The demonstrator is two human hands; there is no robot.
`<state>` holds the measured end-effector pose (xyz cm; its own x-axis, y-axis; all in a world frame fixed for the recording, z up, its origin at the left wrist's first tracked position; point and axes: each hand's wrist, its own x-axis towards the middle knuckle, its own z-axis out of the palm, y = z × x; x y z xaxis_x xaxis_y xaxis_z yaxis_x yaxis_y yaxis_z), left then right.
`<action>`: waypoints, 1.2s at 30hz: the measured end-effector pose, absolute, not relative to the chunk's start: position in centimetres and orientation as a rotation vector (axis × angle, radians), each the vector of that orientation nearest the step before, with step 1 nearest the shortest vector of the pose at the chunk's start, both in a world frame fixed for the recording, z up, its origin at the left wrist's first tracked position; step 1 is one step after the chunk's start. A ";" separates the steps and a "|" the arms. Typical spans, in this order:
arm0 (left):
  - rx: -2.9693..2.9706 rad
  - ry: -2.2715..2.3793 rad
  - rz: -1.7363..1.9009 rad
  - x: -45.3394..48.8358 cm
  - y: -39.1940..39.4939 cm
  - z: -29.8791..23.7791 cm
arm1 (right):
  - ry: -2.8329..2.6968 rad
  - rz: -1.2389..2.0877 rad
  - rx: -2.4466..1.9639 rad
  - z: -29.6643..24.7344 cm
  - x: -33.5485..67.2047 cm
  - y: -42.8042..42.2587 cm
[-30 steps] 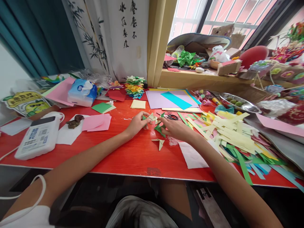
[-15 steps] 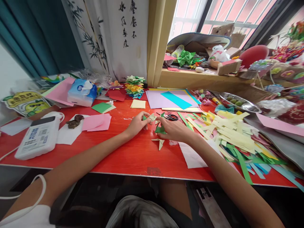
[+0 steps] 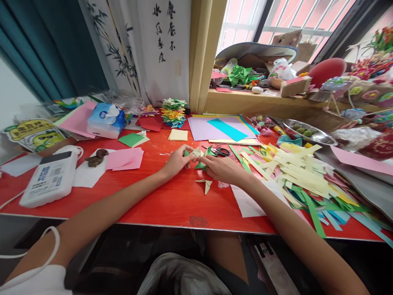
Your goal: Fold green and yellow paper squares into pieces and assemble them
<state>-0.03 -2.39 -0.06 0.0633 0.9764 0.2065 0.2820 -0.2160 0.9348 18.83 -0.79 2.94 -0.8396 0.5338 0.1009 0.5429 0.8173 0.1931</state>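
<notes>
Over the middle of the red table, both hands are closed on a small origami model (image 3: 200, 153) of folded green and cream paper. My left hand (image 3: 179, 159) pinches its left side between thumb and fingers. From the right, my right hand (image 3: 221, 166) grips the model's other side, with green points showing past the fingers. Parts of the model are hidden behind the fingers. A loose cream folded paper piece (image 3: 206, 185) lies on the table just below the right hand. Scissors with black handles (image 3: 221, 151) rest right behind that hand.
Cut paper strips (image 3: 303, 172) are heaped on the right. Purple sheets (image 3: 199, 128), a stack of folded paper pieces (image 3: 174, 112) and a cream paper pad (image 3: 178, 135) lie at the back. Pink paper (image 3: 127, 158), a tissue pack (image 3: 106, 119) and a white box (image 3: 50, 176) are on the left.
My right hand has moved slightly and its fingers have shifted on the green and cream model, which now sits closer between both hands. The left hand has hardly moved.
</notes>
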 end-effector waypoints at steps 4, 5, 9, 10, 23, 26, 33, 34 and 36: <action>1.572 1.302 1.213 0.0 -2.4 0.0 | -2.933 -0.349 -0.869 2.7 18.9 -0.6; 1.562 1.300 1.223 0.0 -2.4 0.0 | -2.923 -0.333 -0.872 2.6 19.0 -0.6; 1.518 1.294 1.248 -0.1 -2.3 -0.2 | -2.795 -0.223 -0.947 2.5 19.2 -0.2; 1.512 1.292 1.248 -0.1 -2.3 -0.2 | -2.739 -0.195 -0.974 2.5 19.2 -0.1; 1.528 1.297 1.230 -0.1 -2.3 0.1 | -2.269 -0.095 -1.154 2.8 18.4 -0.6; 1.525 1.292 1.230 -0.1 -2.3 0.0 | -2.242 -0.146 -1.220 3.0 18.5 -0.7; 1.529 1.290 1.235 -0.1 -2.3 0.0 | -2.316 0.054 -0.975 2.6 18.7 -0.1; 1.529 1.290 1.237 -0.1 -2.3 0.0 | -2.343 0.097 -0.910 2.3 18.6 0.0; 1.532 1.286 1.238 -0.1 -2.2 0.0 | -2.369 0.163 -0.824 1.9 18.3 0.1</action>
